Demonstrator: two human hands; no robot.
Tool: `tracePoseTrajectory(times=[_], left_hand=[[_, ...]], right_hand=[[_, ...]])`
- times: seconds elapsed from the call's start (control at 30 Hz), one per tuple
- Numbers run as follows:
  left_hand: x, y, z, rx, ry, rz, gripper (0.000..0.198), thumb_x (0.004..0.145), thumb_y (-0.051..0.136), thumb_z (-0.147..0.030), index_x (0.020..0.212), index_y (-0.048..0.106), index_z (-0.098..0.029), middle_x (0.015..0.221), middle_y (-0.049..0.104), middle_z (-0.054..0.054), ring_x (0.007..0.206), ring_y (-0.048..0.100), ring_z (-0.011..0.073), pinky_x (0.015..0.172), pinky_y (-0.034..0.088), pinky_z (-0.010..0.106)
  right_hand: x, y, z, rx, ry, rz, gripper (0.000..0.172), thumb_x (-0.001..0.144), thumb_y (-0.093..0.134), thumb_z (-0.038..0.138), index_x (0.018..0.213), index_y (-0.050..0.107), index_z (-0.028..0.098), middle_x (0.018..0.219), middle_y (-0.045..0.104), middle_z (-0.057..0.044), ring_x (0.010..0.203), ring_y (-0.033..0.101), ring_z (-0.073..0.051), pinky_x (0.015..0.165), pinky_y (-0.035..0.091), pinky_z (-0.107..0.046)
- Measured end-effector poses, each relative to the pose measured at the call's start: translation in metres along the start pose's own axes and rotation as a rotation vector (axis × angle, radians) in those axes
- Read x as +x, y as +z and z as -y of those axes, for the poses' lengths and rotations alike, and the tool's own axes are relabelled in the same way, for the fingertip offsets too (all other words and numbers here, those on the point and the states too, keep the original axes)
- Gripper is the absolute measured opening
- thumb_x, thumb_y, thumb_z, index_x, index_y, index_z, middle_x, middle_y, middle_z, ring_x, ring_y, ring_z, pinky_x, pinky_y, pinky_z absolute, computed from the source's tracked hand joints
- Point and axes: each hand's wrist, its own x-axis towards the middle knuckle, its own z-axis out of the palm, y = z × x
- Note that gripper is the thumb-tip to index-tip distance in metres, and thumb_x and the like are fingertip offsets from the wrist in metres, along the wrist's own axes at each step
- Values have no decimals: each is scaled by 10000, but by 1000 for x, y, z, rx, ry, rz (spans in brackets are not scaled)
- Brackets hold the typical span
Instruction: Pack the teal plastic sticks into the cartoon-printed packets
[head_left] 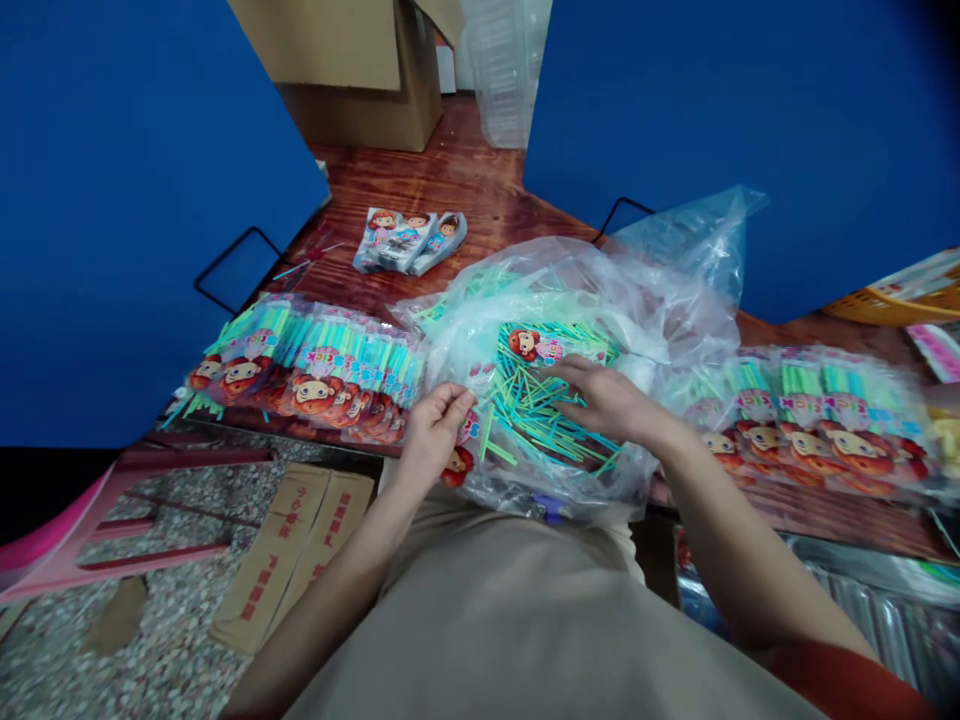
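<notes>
Left hand (pixel 435 425): closed in a pinch; a printed packet (pixel 459 462) is gripped between thumb and fingertips, just over the near edge of the desk (pixel 480 190)
Printed packet: cartoon face on the front, held at the left lip of the clear bag (pixel 675 300)
Right hand (pixel 600 400): laid palm down inside the bag, fingers loosely spread and resting on the loose sticks (pixel 525 400); whether a stick is gripped cannot be told
Loose sticks: teal and green, heaped in the opened bag, directly in front of the person
Left row of packets (pixel 300 370): filled, overlapped, laid flat beside the bag
Right row of packets (pixel 810 410): filled, overlapped, laid flat on the other side of the bag
Three packets (pixel 409 240): set apart, farther back on the desk
Cardboard box (pixel 360 70): placed at the far end
Flattened cartons (pixel 300 550): laid on the floor, below the left forearm
</notes>
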Motion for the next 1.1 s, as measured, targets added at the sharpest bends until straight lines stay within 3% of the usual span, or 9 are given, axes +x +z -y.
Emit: tracePoseTrajectory(times=[0.1, 0.23, 0.43, 0.57, 0.67, 0.77, 0.9, 1.0, 1.1], left_hand=[[-2, -2, 1, 0, -27, -8, 243, 816, 641, -401, 720, 604, -180, 616, 481, -47, 592, 419, 112, 588, 354, 234], [-3, -1, 2, -76, -76, -31, 258, 787, 674, -425, 754, 616, -175, 599, 481, -55, 534, 395, 95, 519, 330, 221], [-1, -1, 17, -158, -134, -90, 273, 764, 703, -424, 749, 615, -166, 566, 463, -66, 491, 365, 75, 467, 303, 201], [0, 2, 27, -172, -147, -120, 278, 763, 696, -433, 756, 618, -166, 566, 462, -67, 484, 361, 74, 461, 297, 204], [0, 3, 27, -192, -153, -115, 276, 767, 690, -434, 767, 621, -167, 564, 464, -66, 478, 370, 76, 457, 299, 207], [0, 4, 26, -217, -165, -113, 277, 765, 692, -434, 757, 616, -168, 553, 460, -67, 466, 363, 74, 446, 294, 208], [-1, 3, 33, -226, -151, -136, 273, 757, 695, -428, 741, 618, -167, 567, 477, -61, 477, 372, 74, 451, 300, 205], [-2, 3, 38, -219, -152, -144, 281, 755, 687, -441, 739, 626, -168, 563, 481, -58, 481, 387, 80, 453, 307, 206], [-3, 2, 36, -202, -144, -149, 283, 751, 686, -444, 737, 633, -167, 579, 506, -48, 504, 404, 87, 467, 320, 204]], right_hand=[[6, 8, 3, -268, 51, 123, 589, 787, 553, 84, 1372, 552, 156, 1279, 602, -157, 1112, 627, -290, 842, 496, -340], [22, 18, 11, -423, 50, 191, 495, 834, 530, 92, 1321, 592, 157, 1209, 632, -163, 1070, 642, -298, 804, 496, -342], [21, 22, 2, -344, -23, 180, 394, 902, 506, 86, 1273, 613, 163, 1171, 659, -149, 1014, 665, -254, 841, 493, -328], [18, 18, -8, -208, -99, 73, 348, 958, 504, 167, 1289, 610, 177, 1086, 677, -121, 981, 664, -238, 841, 496, -321], [25, 18, -4, -170, -142, 19, 261, 977, 493, 210, 1165, 667, 161, 1010, 668, -114, 934, 658, -229, 821, 491, -314], [36, 22, 8, -200, -166, 91, 250, 961, 487, 156, 1124, 677, 161, 1028, 662, -109, 937, 653, -218, 829, 476, -301], [49, 29, 23, -306, -132, 204, 370, 869, 497, 22, 1186, 654, 133, 1061, 644, -121, 919, 655, -219, 808, 462, -290], [51, 30, 24, -351, -115, 216, 271, 866, 508, 36, 1057, 683, 115, 1029, 622, -126, 861, 649, -212, 768, 460, -285], [47, 26, 17, -264, -144, 128, 146, 896, 530, 100, 915, 671, 130, 1013, 609, -124, 832, 635, -196, 763, 464, -281]])
